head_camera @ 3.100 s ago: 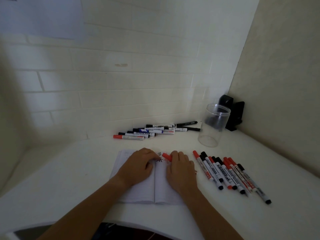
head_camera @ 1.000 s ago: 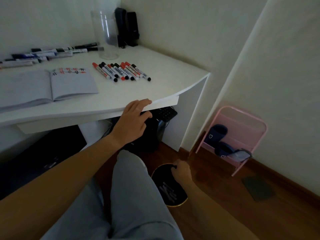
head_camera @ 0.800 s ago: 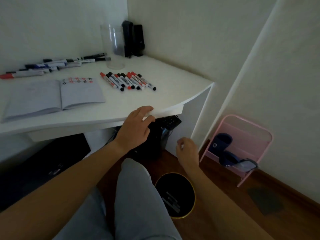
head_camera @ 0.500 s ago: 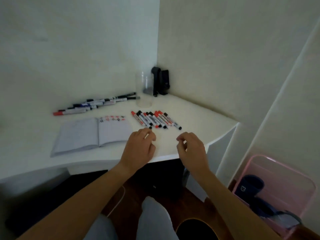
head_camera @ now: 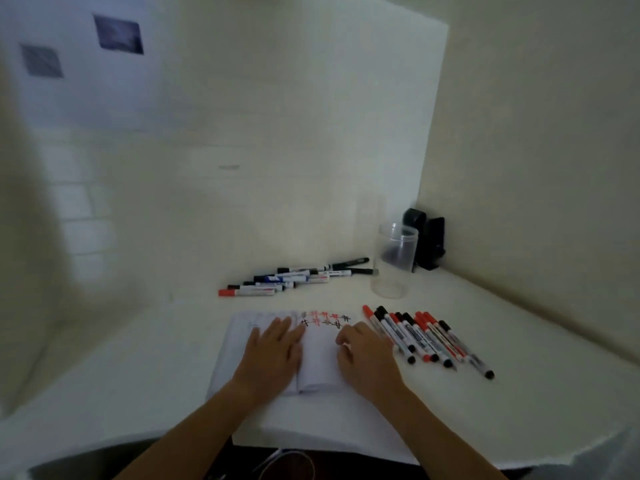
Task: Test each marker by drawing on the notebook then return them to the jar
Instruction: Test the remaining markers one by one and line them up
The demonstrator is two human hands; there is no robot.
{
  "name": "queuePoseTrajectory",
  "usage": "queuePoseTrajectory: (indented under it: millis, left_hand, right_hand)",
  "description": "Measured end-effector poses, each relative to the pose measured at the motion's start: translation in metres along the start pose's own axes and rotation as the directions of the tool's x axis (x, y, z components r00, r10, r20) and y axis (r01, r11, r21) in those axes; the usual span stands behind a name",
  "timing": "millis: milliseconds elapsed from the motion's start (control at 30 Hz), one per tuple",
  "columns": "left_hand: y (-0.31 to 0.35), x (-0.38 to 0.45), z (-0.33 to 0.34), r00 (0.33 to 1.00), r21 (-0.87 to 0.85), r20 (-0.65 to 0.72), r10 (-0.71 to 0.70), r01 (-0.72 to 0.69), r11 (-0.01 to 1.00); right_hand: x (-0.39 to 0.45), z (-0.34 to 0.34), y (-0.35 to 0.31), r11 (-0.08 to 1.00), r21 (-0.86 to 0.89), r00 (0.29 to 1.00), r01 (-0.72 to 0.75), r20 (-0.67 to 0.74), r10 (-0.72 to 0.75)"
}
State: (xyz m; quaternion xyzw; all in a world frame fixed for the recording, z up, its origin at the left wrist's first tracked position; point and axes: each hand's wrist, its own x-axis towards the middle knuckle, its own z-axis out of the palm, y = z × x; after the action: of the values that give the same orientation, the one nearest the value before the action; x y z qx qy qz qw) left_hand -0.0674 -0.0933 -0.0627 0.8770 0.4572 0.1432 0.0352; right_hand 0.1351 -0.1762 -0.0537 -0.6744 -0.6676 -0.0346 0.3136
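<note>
Head view showed both hands empty: left hand (head_camera: 273, 355) flat on the open white notebook (head_camera: 318, 362), right hand (head_camera: 363, 355) loosely curled beside it. Red and black test marks (head_camera: 325, 318) filled two rows. Row of red and black markers (head_camera: 426, 337) and rear pile of markers (head_camera: 298, 277) lay on the white surface (head_camera: 519, 341); clear plastic jar (head_camera: 394, 261) stood empty. No returns made.

Clear plastic jar (head_camera: 394, 261), paper notebook (head_camera: 318, 355), matt white desk (head_camera: 519, 341), glossy plastic markers (head_camera: 426, 337).
</note>
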Motion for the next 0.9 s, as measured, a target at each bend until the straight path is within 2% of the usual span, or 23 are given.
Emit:
queuePoseTrajectory:
  millis: [167,267,333,467,600,733,900]
  left_hand:
    - [-0.003,0.007,0.001,1.0,-0.016,-0.026,0.004,-0.004,1.0]
    - [-0.011,0.016,-0.005,0.994,-0.052,-0.114,-0.008,0.002,0.999]
    - [-0.021,0.027,-0.01,0.983,-0.104,-0.177,-0.046,0.027,0.994]
    - [-0.06,0.057,-0.007,0.97,-0.073,-0.215,-0.118,0.105,0.992]
    - [-0.099,0.09,0.0,0.933,-0.202,-0.283,-0.221,0.167,0.965]
    - [-0.115,0.107,-0.002,0.908,-0.103,-0.284,-0.308,0.29,0.951]
    - [-0.105,0.109,-0.002,0.937,0.133,-0.289,-0.199,0.245,0.96]
  right_hand:
    - [0.055,0.035,-0.006,0.996,0.015,0.994,0.087,0.058,-0.088]
    - [0.074,0.046,0.004,0.989,0.009,0.986,0.146,0.078,-0.147]
    - [0.076,0.052,0.01,0.987,0.02,0.985,0.162,0.053,-0.163]
    - [0.074,0.058,0.017,0.984,0.039,0.984,0.175,0.005,-0.176]
    - [0.074,0.062,0.021,0.982,0.069,0.984,0.177,0.003,-0.178]
    - [0.075,0.062,0.022,0.981,0.099,0.986,0.165,0.008,-0.166]
    - [0.076,0.063,0.022,0.984,0.107,0.989,0.146,0.013,-0.148]
